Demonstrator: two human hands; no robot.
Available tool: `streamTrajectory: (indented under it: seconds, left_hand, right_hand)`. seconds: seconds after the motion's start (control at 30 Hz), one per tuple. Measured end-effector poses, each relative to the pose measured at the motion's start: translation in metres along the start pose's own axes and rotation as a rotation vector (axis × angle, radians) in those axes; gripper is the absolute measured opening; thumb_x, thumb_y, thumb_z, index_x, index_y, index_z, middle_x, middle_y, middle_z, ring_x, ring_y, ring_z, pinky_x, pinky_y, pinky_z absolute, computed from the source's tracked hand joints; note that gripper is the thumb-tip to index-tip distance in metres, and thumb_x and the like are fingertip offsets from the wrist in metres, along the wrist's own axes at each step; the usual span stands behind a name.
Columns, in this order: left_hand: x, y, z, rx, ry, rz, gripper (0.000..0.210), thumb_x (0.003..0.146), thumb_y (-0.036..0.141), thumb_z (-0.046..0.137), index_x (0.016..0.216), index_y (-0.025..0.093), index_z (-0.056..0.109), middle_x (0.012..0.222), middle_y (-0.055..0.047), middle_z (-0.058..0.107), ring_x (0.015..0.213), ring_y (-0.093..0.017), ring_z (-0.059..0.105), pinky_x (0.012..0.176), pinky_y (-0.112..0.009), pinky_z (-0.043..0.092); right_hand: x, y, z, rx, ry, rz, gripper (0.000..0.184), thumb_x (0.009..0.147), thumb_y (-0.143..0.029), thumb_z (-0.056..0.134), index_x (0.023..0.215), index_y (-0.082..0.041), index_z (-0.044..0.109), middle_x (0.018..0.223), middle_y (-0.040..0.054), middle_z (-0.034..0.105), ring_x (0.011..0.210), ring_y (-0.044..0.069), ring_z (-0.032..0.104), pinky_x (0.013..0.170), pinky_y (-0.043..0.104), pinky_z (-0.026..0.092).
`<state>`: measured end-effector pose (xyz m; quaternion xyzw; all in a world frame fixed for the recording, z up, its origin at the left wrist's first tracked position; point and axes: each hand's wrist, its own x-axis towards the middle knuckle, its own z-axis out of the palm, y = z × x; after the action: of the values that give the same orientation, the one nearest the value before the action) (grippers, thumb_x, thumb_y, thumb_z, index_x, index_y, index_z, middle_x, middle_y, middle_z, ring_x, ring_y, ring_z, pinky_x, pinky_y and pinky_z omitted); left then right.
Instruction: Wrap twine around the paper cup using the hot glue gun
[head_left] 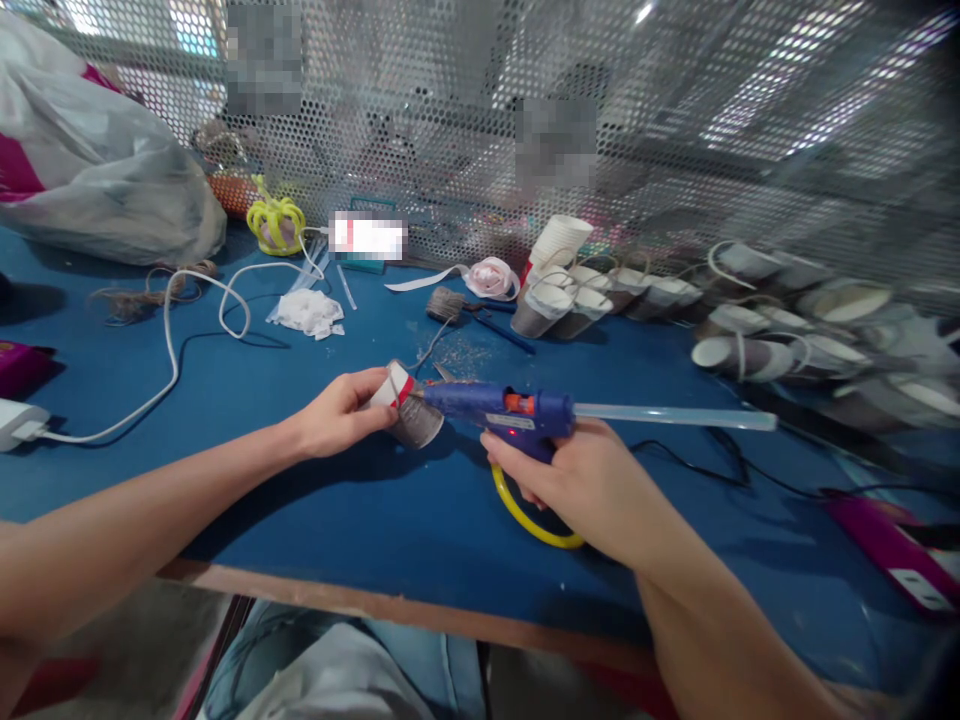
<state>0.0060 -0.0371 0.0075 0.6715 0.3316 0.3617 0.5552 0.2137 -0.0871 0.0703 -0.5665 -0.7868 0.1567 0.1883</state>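
Observation:
Tilted on its side, a small paper cup (pixel 417 424) with a white and red band and a grey-brown wrap is pinched between the thumb and fingers of my left hand (pixel 349 412). My right hand (pixel 581 475) grips a blue hot glue gun (pixel 491 405) by its handle. The gun's nozzle points left and meets the cup's side, though I cannot tell if it touches. A long clear glue stick (pixel 675 415) juts from the gun's back, and a small red light glows on its body. Below the gun shows a yellow loop (pixel 532 525), partly hidden by my right hand.
Behind my hands lie a ball of grey twine (pixel 445 304), a pink ribbon roll (pixel 491 278) and white scraps (pixel 309 313). Several wrapped cups (pixel 547 300) stand back right. A white cable (pixel 174 350) crosses the left side; a perforated metal panel (pixel 450 120) borders the blue table (pixel 315 520).

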Motion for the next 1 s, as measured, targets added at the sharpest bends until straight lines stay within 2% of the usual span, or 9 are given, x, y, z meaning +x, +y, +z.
streamTrajectory:
  seconds: [0.17, 0.57, 0.73, 0.9, 1.0]
  left_hand:
    - [-0.0005, -0.0008, -0.001, 0.033, -0.001, 0.022, 0.019, 0.068, 0.019, 0.049, 0.084, 0.01, 0.055, 0.075, -0.001, 0.056, 0.068, -0.013, 0.051, 0.066, -0.024, 0.041]
    - [0.0002, -0.0014, -0.0006, 0.024, -0.015, 0.019, 0.019, 0.068, 0.021, 0.05, 0.081, 0.009, 0.055, 0.082, -0.005, 0.056, 0.072, -0.015, 0.052, 0.069, -0.028, 0.043]
    - [0.0001, -0.0013, -0.0008, 0.047, -0.006, 0.039, 0.02, 0.069, 0.021, 0.05, 0.084, 0.01, 0.056, 0.08, -0.003, 0.055, 0.071, -0.014, 0.051, 0.067, -0.026, 0.042]
    - [-0.0006, -0.0012, -0.0009, 0.061, -0.015, 0.034, 0.021, 0.07, 0.022, 0.049, 0.085, 0.009, 0.056, 0.081, -0.004, 0.056, 0.072, -0.015, 0.052, 0.068, -0.027, 0.042]
    - [-0.0008, -0.0006, -0.0011, 0.108, -0.007, 0.054, 0.021, 0.07, 0.023, 0.05, 0.084, 0.009, 0.057, 0.081, -0.004, 0.057, 0.073, -0.015, 0.052, 0.067, -0.026, 0.042]
  right_hand:
    - [-0.0024, -0.003, 0.0005, 0.031, -0.03, -0.003, 0.043, 0.075, -0.031, 0.049, 0.036, -0.022, 0.033, 0.035, -0.0044, 0.043, 0.036, 0.01, 0.043, 0.043, 0.023, 0.037]
    - [0.0008, 0.0012, -0.0006, -0.019, 0.006, 0.019, 0.043, 0.074, -0.034, 0.049, 0.035, -0.023, 0.035, 0.033, -0.0032, 0.045, 0.038, 0.013, 0.046, 0.049, 0.026, 0.039]
    - [-0.0008, -0.001, -0.0017, 0.022, -0.055, -0.011, 0.04, 0.075, -0.034, 0.047, 0.039, -0.023, 0.036, 0.038, -0.0033, 0.047, 0.041, 0.013, 0.046, 0.049, 0.026, 0.04]
    - [-0.0001, -0.0019, -0.0019, 0.013, -0.02, -0.013, 0.037, 0.074, -0.033, 0.048, 0.041, -0.023, 0.036, 0.035, -0.0036, 0.044, 0.042, 0.014, 0.047, 0.051, 0.026, 0.041]
    - [-0.0005, -0.0021, -0.002, 0.053, -0.05, 0.015, 0.035, 0.074, -0.034, 0.047, 0.043, -0.023, 0.037, 0.038, -0.0037, 0.045, 0.041, 0.013, 0.045, 0.047, 0.025, 0.04]
